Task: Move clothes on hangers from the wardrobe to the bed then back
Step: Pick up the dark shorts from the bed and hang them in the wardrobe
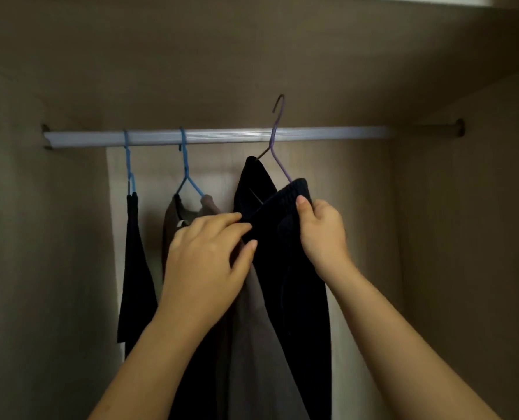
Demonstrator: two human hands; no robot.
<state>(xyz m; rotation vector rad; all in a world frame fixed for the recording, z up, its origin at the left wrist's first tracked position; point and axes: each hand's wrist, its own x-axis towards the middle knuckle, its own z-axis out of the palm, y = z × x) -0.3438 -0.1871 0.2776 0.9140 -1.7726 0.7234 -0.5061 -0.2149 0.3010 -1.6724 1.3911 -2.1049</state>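
A dark navy garment (294, 268) hangs on a purple hanger (274, 137) whose hook stands above the silver wardrobe rail (221, 136), clear of it. My right hand (321, 234) grips the garment's ribbed waistband at its right end. My left hand (212, 256) pinches the garment's left edge between thumb and fingers. A brown top (188, 213) hangs from a blue hanger (185, 165) on the rail, partly behind my left hand. Further left, a dark garment (135, 268) hangs from another blue hanger (128, 165).
The wardrobe's brown side walls (40, 237) close in left and right, with its ceiling panel (252, 56) just above the rail. The rail's right stretch (358, 131) carries no hangers.
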